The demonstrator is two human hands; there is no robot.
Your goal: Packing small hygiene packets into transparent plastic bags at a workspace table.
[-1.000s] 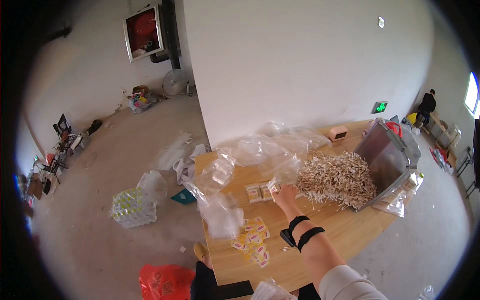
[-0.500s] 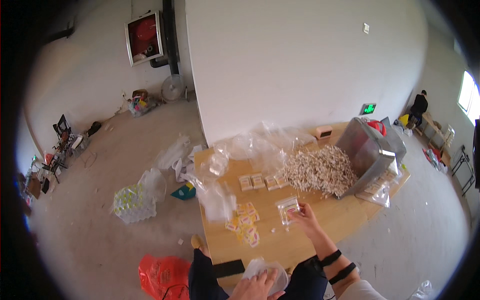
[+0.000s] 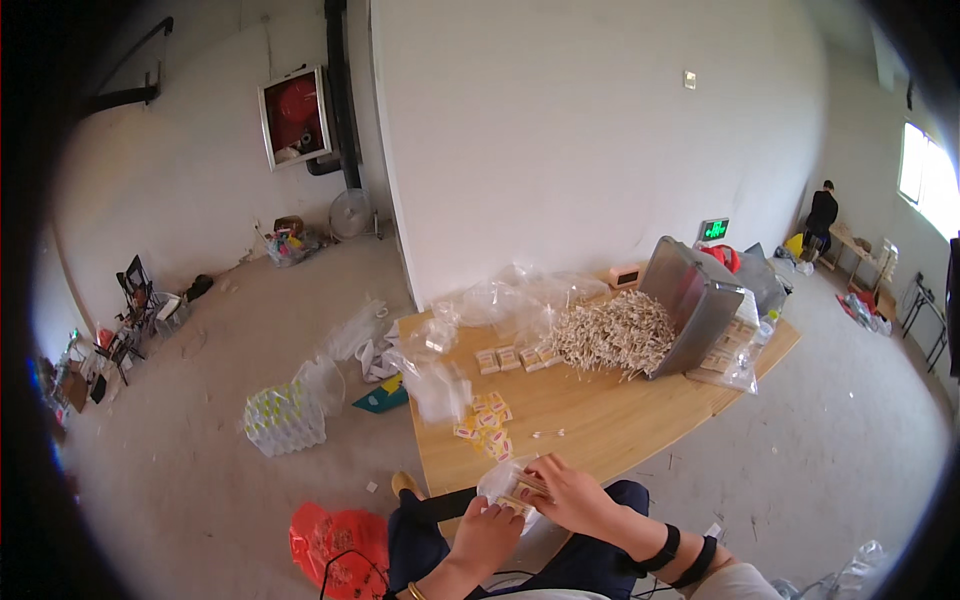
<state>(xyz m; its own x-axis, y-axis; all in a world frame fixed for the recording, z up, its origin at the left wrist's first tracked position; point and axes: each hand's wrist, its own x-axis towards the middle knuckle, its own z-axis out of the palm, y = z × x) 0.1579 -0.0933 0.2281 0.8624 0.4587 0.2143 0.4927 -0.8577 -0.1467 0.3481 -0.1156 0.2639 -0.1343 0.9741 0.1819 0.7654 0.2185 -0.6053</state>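
Note:
Low at the table's near edge, my left hand [image 3: 486,535] pinches a translucent plastic bag [image 3: 492,484]. My right hand [image 3: 568,496] is closed on a small swab pack [image 3: 524,490] at the bag; fingers partly hide it. Farther up the wooden table [image 3: 590,430] lies a big heap of cotton swabs [image 3: 615,332], spilling from a grey bin [image 3: 695,305] tipped on its side. Small filled swab packs [image 3: 512,359] stand in a row left of the heap. Yellow-and-white cards [image 3: 488,425] are scattered nearer me. A few loose swabs [image 3: 548,434] lie right of the cards.
Clear plastic bags [image 3: 435,390] cover the table's left side. A bag of packs [image 3: 728,362] sits beside the bin. On the floor are a red bag [image 3: 338,550] and wrapped bottles [image 3: 285,420]. A person [image 3: 822,215] is far off at right.
My right hand has come down and toward me, bringing the swab pack to the bag by my left hand. The left hand has shifted slightly up. The view has tilted a little.

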